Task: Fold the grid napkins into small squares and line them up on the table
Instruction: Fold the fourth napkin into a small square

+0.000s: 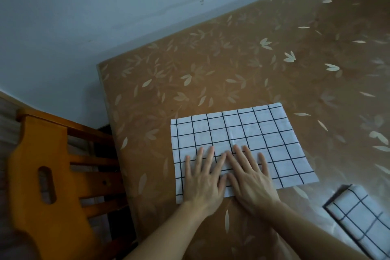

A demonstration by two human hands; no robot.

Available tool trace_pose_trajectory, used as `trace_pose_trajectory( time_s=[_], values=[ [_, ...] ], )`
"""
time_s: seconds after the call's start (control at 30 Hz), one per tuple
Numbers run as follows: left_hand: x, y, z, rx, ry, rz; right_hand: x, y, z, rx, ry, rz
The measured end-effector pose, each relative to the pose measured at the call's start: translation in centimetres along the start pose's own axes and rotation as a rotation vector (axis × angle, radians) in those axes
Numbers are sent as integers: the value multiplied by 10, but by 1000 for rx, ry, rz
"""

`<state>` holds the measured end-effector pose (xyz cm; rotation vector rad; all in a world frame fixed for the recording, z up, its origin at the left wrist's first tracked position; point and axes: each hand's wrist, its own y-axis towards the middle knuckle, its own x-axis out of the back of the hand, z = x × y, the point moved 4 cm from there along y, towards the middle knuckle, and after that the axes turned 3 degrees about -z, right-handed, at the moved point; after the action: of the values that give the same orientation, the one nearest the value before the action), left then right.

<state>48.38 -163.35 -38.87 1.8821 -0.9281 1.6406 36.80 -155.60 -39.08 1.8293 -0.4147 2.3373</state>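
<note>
Grid napkin (259, 133): thin white cloth printed with black lines in a square grid, spread flat on the table (211, 65) as a rectangle. Long axis runs left to right across the view, far edge tilted slightly upward toward the right. Faint vertical crease visible near the middle. Near long edge lies close to the table's near side, left short edge well inside the table's left rim.

Left hand (203, 177): palm down, fingers straight and slightly spread, pressed flat on the near-left portion of the cloth. Right hand (250, 177): palm down, fingers straight and spread, pressed flat just beside the left hand. Index fingertips of the 2 hands touching or nearly touching near the crease. Nothing pinched or gripped by either hand.

Second grid napkin (363, 221): same white cloth and black grid, folded into a thicker, smaller block, lying at the near-right of the table, apart from the spread one and partly cut off by the picture's edge.

Table surface: glossy brown covering with pale leaf pattern. Orange wooden chair (42, 175) with slotted back, left of the table. Plain pale wall (105, 6) behind.
</note>
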Motion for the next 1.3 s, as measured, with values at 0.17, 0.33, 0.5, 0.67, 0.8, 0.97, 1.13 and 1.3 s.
trace_pose_trajectory(
  time_s=[0.17,0.33,0.5,0.67,0.8,0.97,1.13,1.3],
  values=[
    [-8,0,4,36,23,34,6,-1,-27,-68,35,-19],
    [-7,1,3,44,27,56,24,-13,-103,-226,-32,-17],
    [10,14,-30,12,-68,29,23,-12,-103,-204,-46,-2],
    [6,42,-90,-76,-140,69,22,-12,-107,-198,-54,-16],
    [-5,39,-49,-37,-57,52,21,-12,-107,-195,-57,-30],
    [1,8,29,83,-44,-8,23,-12,-107,-192,-52,-12],
    [9,-5,53,116,-7,-17,27,-11,-101,-198,-66,47],
    [12,0,47,12,95,3,52,-34,-100,34,-231,-7]
  ],
)
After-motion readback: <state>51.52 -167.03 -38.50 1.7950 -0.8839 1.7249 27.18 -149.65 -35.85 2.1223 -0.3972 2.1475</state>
